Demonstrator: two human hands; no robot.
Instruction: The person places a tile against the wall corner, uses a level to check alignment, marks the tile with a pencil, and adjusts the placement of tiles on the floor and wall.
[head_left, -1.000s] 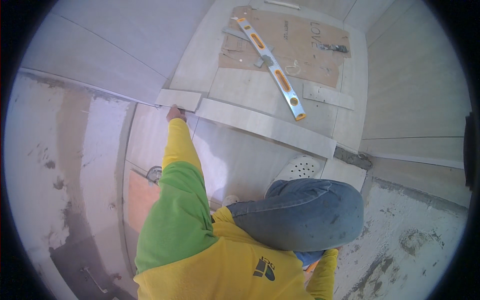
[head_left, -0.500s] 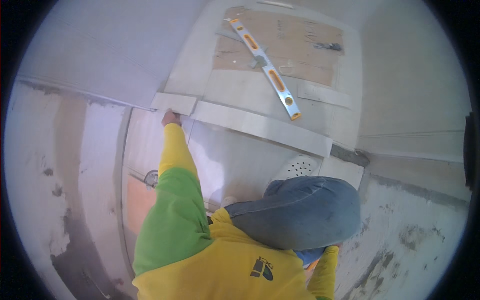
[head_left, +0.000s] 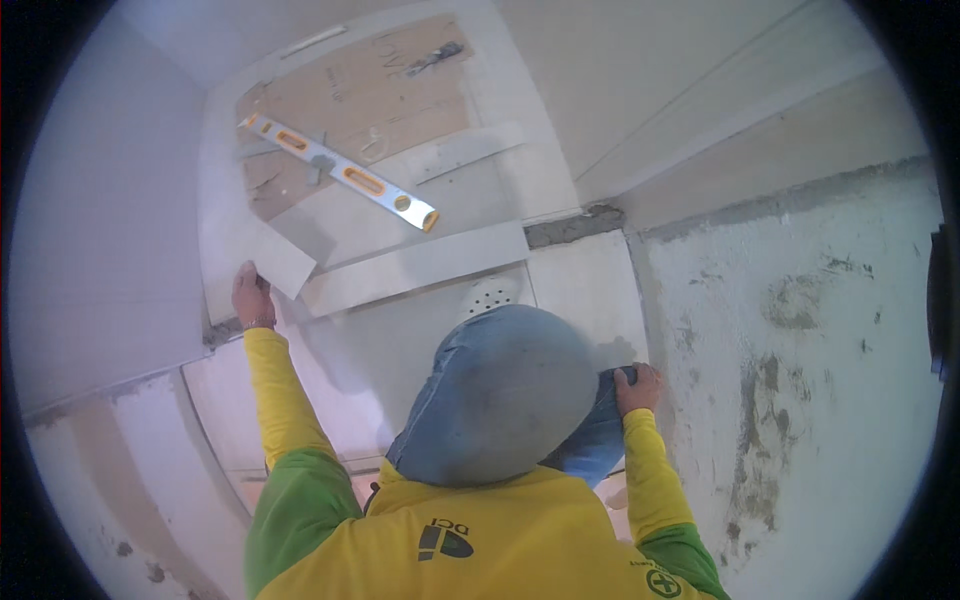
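Note:
My left hand point(head_left: 253, 293) grips the near end of a short pale cut tile piece point(head_left: 283, 258), with the fingers partly hidden by it. The piece lies at an angle, lifted off the left end of the doorway strip. A rough grey mortar patch point(head_left: 221, 333) shows beside my wrist. A long pale tile strip point(head_left: 420, 268) lies across the doorway to the right of the piece. My right hand point(head_left: 640, 388) rests on the knee of my jeans point(head_left: 598, 425), its fingers bent over the cloth and no tool visible in it.
Beyond the strip, a silver spirit level point(head_left: 345, 172) with yellow ends lies across brown cardboard point(head_left: 350, 90). Another pale tile offcut point(head_left: 470, 150) is near it. A perforated white shoe point(head_left: 490, 296) stands just this side of the strip. Bare mortar point(head_left: 575, 227) shows at the strip's right end.
My left hand has raised and turned the short tile piece away from the strip's left end. My right hand has come up from beside my leg onto the knee. The view has swung right.

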